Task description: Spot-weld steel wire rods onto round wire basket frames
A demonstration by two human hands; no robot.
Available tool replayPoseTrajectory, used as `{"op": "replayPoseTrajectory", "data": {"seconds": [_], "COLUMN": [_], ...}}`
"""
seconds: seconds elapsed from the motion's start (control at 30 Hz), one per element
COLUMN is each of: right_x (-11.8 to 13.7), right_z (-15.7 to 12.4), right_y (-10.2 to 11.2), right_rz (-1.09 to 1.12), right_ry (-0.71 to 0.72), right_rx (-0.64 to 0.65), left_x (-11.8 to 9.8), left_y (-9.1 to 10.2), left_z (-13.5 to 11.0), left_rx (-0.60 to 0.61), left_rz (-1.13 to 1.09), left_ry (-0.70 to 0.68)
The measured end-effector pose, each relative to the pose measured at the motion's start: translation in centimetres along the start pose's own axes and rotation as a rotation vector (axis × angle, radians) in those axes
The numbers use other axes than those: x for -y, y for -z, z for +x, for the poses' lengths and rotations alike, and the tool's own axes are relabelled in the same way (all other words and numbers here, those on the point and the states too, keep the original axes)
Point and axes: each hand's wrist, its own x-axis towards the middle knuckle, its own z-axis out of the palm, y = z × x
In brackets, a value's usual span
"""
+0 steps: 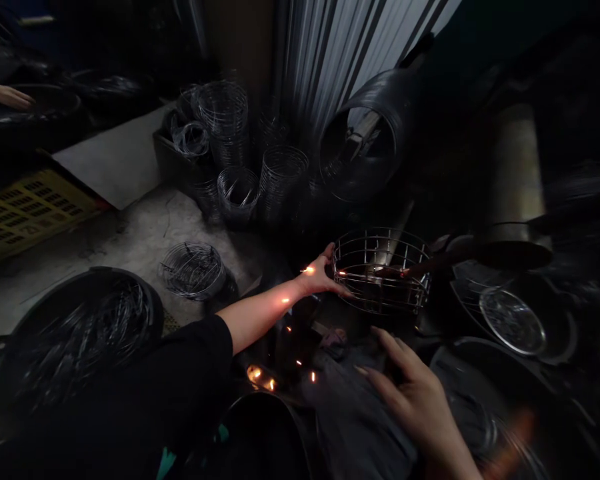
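A round wire basket [383, 270] of crossing metal wires is at the centre right, below a dark machine arm. My left hand [323, 272] grips its left side, thumb and fingers around the wires. Bright sparks [307, 270] fly over my left wrist and fall toward my legs. My right hand [413, 387] is in front of the basket and apart from it. Its fingers are stretched out, and nothing shows in them. Behind the hand lies dark cloth [350, 387] over my lap. The basket's far right side is partly hidden by the machine arm.
A black tub of wire pieces [87, 333] stands at the left, beside stacked wire rings [193, 270]. More ring stacks [285, 173] and a drum-like container [363, 147] are behind. Basins with metal rings [513, 320] stand right. Another person's hand [10, 97] shows far left, above a yellow crate [35, 210].
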Motion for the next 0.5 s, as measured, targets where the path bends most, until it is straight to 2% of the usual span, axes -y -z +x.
{"op": "replayPoseTrajectory", "data": {"seconds": [0.1,0.23,0.33,0.43,0.5], "right_x": [2.3,5.7,7.1,6.9,6.3], "right_z": [-0.1,0.7,2.1,3.5,3.8], "right_y": [0.2,1.5,2.1,1.8,1.3], "right_rz": [-0.115,0.007,0.170,0.291,0.250], "right_ry": [0.187,0.321,0.233,-0.004,-0.100], "right_rx": [0.024,0.055,0.197,0.401,0.379], "left_x": [0.3,-2.7,-5.8,-8.1,-8.9], "left_y": [0.2,2.7,4.0,4.0,3.6], "left_z": [-0.5,-3.4,-6.7,-9.1,-9.7], "left_rx": [-0.032,0.031,0.083,0.106,0.096], "left_rz": [-0.092,-0.105,0.153,0.416,0.531], "left_ry": [0.058,-0.003,-0.131,-0.201,-0.240]}}
